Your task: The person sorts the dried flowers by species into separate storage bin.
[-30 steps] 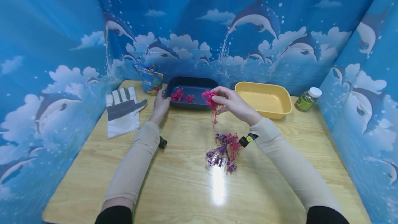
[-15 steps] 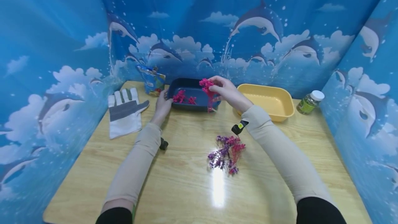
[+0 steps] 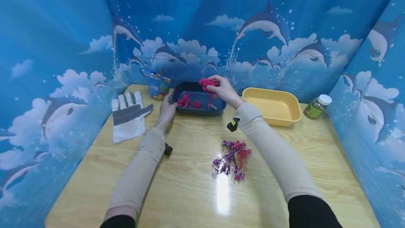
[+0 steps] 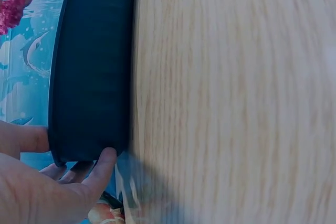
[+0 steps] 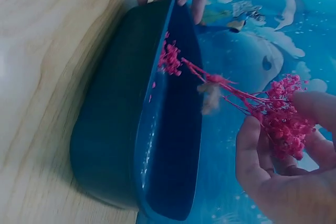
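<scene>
A dark blue tray stands at the back of the table with a couple of pink flower sprigs inside. My left hand grips its left end, thumb at the rim and fingers against the outer wall. Over the tray's right part, my right hand pinches a bunch of pink dried flowers by the blossoms. Its thin stems and a pale tie point down into the tray. Purple and pink dried flowers lie on the table in front, below my right forearm.
A yellow tray stands right of the blue one, with a white-capped jar beyond it. A blue pouch and a white-and-grey glove lie to the left. A dolphin-print curtain closes off the back of the wooden table.
My right hand has moved left with the pink flowers, from the blue tray's right edge to over its inside. The left hand keeps its grip on the tray.
</scene>
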### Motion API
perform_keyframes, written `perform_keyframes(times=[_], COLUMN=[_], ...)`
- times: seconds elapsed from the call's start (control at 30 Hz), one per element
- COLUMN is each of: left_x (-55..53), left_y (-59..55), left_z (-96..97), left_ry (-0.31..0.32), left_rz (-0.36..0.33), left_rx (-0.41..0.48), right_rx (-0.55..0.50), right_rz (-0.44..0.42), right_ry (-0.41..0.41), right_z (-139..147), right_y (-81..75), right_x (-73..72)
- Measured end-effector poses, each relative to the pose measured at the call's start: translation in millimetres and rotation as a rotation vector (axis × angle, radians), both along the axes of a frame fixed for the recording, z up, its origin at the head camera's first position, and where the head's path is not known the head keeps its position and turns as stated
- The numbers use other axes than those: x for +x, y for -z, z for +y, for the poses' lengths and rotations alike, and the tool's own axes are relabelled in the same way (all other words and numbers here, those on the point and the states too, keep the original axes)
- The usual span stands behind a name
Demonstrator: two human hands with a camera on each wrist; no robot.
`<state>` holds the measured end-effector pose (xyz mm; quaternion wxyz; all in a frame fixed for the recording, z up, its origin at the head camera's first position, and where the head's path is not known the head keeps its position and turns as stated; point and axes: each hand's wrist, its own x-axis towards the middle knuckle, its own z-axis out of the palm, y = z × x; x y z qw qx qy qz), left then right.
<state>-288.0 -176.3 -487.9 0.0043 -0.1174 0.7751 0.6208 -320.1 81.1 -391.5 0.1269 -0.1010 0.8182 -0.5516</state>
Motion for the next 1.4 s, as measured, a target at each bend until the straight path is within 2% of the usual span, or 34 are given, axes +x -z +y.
perform_keyframes(times=[0.13, 0.3, 0.43, 0.73, 0.93, 1.13, 1.4], left_x=[0.5, 0.0, -0.6, 0.1, -0.5, 1.5, 3.0], left_y=[0.7, 1.0, -0.5, -9.4, -10.2, -9.7, -9.7], left_z=[-1.3, -1.5, -1.1, -2.4, -2.9, -0.4, -4.4], left_ry=[-0.004, -0.005, -0.015, -0.01, -0.008, 0.006, 0.001], left_rz=[-0.001, -0.005, -0.004, -0.02, -0.032, -0.034, -0.032], left_rx=[-0.003, -0.009, -0.014, 0.006, 0.01, 0.034, 0.05], right_rx=[0.076, 0.235, 0.287, 0.391, 0.439, 0.403, 0.215], right_rz=[0.08, 0.231, 0.297, 0.323, 0.353, 0.338, 0.256], right_ry=[0.009, 0.008, 0.001, 0.016, 0.012, 0.033, -0.019], right_z=[-5, -13, -23, -44, -55, -62, -62], right_y=[5.9, 11.7, 14.3, 29.2, 37.4, 38.9, 34.5], right_x=[-7.9, -15.6, -18.0, -25.6, -29.6, -30.3, -28.8])
